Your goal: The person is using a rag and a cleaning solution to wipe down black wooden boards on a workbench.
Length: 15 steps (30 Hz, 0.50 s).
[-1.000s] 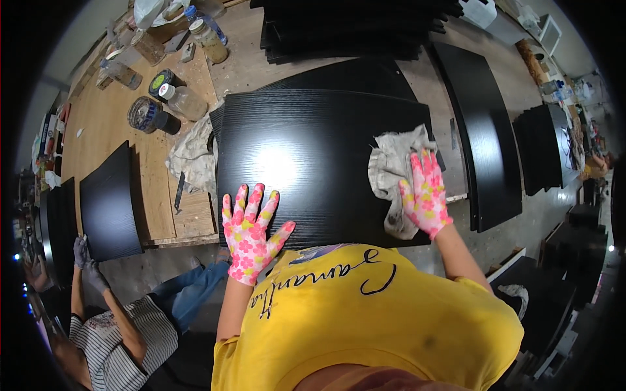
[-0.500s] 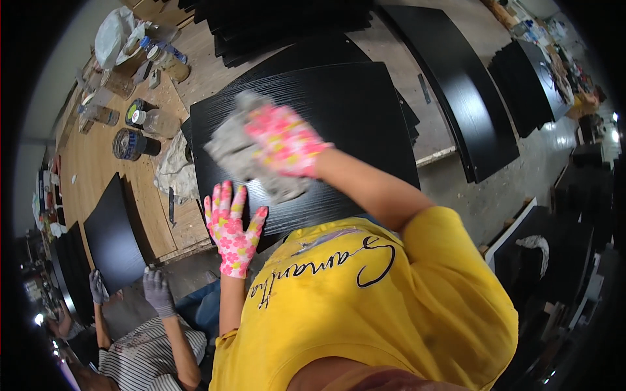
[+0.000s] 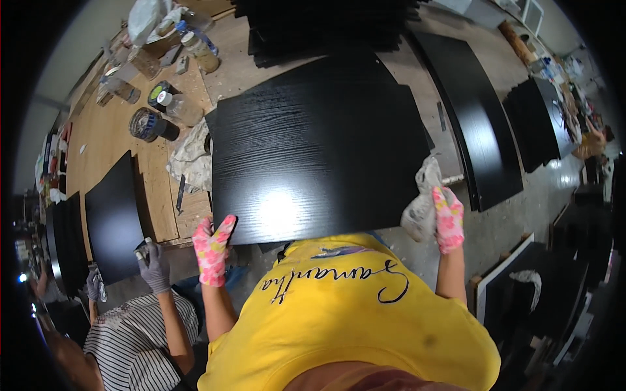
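A glossy black panel (image 3: 319, 156) with a wood-grain surface lies in front of me, on top of other black panels. My left hand (image 3: 212, 253), in a pink flowered glove, grips its near left corner, the thumb along the edge. Over at the panel's right edge is my right hand (image 3: 448, 220) in a matching glove, closed on a crumpled grey rag (image 3: 422, 202). The rag hangs beside the near right corner. Whether the right fingers also touch the panel is hidden.
Bottles and jars (image 3: 145, 124) stand on the wooden table (image 3: 98, 146) at the left, near a crumpled pale cloth (image 3: 192, 156). Dark panels are stacked (image 3: 326, 29) behind; a long panel (image 3: 466, 111) lies at right. A co-worker's gloved hand (image 3: 155, 266) is beside another panel (image 3: 114, 221).
My right hand has carried the rag from the panel's left part to its right edge. My left hand has gone from lying flat on the panel to gripping its near left corner.
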Each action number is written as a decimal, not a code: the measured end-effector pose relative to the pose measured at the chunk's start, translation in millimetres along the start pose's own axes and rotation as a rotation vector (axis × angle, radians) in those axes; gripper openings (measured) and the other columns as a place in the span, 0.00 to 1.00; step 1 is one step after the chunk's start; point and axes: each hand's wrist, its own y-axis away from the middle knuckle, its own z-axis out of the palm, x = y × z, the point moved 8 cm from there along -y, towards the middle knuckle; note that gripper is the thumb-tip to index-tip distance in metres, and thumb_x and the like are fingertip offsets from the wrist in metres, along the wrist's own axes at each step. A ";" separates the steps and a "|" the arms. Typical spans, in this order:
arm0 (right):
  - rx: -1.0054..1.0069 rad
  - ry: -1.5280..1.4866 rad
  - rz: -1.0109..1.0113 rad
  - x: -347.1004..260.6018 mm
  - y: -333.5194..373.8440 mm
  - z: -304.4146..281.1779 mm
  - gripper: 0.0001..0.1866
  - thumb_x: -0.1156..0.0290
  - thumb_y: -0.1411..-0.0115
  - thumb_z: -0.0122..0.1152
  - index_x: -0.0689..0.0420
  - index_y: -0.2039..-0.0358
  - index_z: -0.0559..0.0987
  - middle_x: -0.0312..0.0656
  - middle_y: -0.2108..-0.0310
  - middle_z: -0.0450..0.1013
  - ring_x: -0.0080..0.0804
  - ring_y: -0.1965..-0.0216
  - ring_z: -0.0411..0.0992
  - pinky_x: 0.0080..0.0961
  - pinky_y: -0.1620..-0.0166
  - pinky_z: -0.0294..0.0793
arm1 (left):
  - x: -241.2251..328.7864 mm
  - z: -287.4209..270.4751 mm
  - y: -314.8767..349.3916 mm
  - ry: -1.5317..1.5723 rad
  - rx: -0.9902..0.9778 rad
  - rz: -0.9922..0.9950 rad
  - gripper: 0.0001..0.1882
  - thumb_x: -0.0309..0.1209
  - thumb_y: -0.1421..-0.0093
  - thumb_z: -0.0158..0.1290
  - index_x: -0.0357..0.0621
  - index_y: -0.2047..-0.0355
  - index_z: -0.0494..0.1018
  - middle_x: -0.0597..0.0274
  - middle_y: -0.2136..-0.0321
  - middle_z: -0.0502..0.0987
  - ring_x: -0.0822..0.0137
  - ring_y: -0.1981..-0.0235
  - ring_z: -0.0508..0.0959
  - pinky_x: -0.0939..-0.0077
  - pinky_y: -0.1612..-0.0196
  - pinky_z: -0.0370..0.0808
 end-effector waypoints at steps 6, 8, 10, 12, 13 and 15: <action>-0.035 -0.121 -0.235 -71.8 12.6 -22.5 0.19 0.67 0.41 0.64 0.67 0.54 0.76 0.39 0.62 0.75 0.23 0.60 0.70 0.20 0.55 0.69 | 29.0 -15.0 47.6 0.255 0.145 0.076 0.40 0.35 0.51 0.67 0.28 0.43 0.61 0.54 0.52 0.71 0.73 0.64 0.72 0.85 0.77 0.70; 0.036 -0.111 -0.389 -83.3 2.5 -40.4 0.17 0.67 0.40 0.62 0.68 0.56 0.76 0.41 0.63 0.75 0.25 0.59 0.71 0.22 0.53 0.69 | 43.2 -20.1 40.4 0.284 0.087 0.362 0.31 0.35 0.52 0.67 0.30 0.52 0.69 0.60 0.60 0.73 0.70 0.63 0.71 0.78 0.63 0.70; 0.102 -0.117 -0.598 -127.4 1.9 -49.8 0.18 0.65 0.39 0.60 0.69 0.56 0.76 0.43 0.63 0.75 0.28 0.60 0.72 0.23 0.53 0.69 | 97.9 -17.7 42.9 0.132 0.143 0.611 0.21 0.34 0.51 0.64 0.33 0.61 0.73 0.65 0.68 0.70 0.71 0.69 0.65 0.70 0.65 0.67; 0.113 -0.018 -0.776 -183.3 -9.5 -52.7 0.20 0.63 0.36 0.55 0.68 0.54 0.76 0.44 0.60 0.75 0.30 0.58 0.73 0.24 0.53 0.70 | 138.5 -13.4 16.6 -0.097 0.255 0.531 0.20 0.32 0.50 0.61 0.36 0.57 0.75 0.51 0.66 0.74 0.61 0.67 0.73 0.72 0.60 0.71; 0.041 0.028 -0.821 -214.2 -21.3 -44.7 0.21 0.61 0.35 0.51 0.67 0.51 0.75 0.44 0.56 0.75 0.30 0.56 0.72 0.24 0.52 0.70 | 157.1 -14.9 -13.6 0.070 0.180 0.802 0.27 0.21 0.55 0.59 0.43 0.50 0.74 0.40 0.60 0.75 0.49 0.61 0.77 0.67 0.54 0.73; -0.009 -0.146 -0.855 -258.2 -74.1 -39.7 0.19 0.63 0.39 0.58 0.65 0.53 0.76 0.49 0.61 0.76 0.37 0.58 0.75 0.27 0.52 0.72 | 241.8 12.4 -9.9 -0.336 0.313 1.159 0.42 0.10 0.61 0.56 0.54 0.42 0.69 0.46 0.54 0.75 0.43 0.54 0.74 0.57 0.47 0.71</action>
